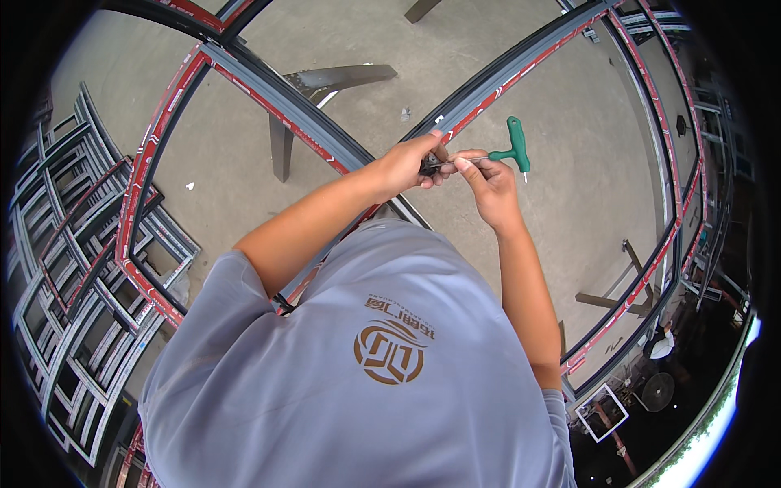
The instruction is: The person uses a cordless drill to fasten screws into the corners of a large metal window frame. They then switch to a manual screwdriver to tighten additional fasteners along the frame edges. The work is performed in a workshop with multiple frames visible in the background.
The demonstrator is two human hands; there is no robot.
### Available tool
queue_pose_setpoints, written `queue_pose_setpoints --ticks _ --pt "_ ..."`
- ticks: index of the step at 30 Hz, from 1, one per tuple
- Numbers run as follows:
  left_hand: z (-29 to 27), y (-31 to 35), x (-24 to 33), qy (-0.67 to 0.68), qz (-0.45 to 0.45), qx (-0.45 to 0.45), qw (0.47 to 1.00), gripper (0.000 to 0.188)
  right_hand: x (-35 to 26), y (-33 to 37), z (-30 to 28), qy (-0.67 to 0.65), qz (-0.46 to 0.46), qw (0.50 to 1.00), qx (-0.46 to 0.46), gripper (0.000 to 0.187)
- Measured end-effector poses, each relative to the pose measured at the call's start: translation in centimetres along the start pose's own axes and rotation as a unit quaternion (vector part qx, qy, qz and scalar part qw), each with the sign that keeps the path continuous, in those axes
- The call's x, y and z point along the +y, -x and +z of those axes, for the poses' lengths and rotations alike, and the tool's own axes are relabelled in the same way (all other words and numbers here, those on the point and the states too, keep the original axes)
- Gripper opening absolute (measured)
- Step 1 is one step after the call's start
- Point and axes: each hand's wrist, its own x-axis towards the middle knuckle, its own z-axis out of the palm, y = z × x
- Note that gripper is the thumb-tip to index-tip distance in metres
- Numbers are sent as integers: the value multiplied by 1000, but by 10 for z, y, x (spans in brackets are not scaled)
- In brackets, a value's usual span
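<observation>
The left hand [404,169] is clamped on a small dark part [428,165], its fingers curled around it. Just right of that grip, the right hand [495,191] pinches the shaft of a green key [514,146], thumb against fingers. The shaft runs leftward from the T-shaped handle toward the part; its tip is too small to make out, so I cannot tell whether it sits inside. The handle juts out to the right of the right hand's pinch. Frame bars [303,124] with red strips spread out to both sides beyond the grip. Up and left of it, past a bar, is a metal stand [338,79]. Well apart to the left, more frames [81,268] lie piled on the floor [236,163], and a grey shirt [325,390] fills the space below the grip
</observation>
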Motion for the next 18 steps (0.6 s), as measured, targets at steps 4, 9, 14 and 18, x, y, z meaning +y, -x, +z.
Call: queue_pose_setpoints --ticks 4,9,14,18 --pt "6 4 10 48 -27 -3 998 48 16 -3 -15 -70 31 997 9 21" --pt "6 13 15 52 -43 -8 998 48 29 0 -22 -191 -17 981 -34 19" --pt "-4 18 12 26 -49 -41 998 38 28 0 -23 -228 -22 972 -46 19" --pt "-22 14 9 -90 -7 -43 995 28 18 -11 -22 -191 55 979 -49 21"
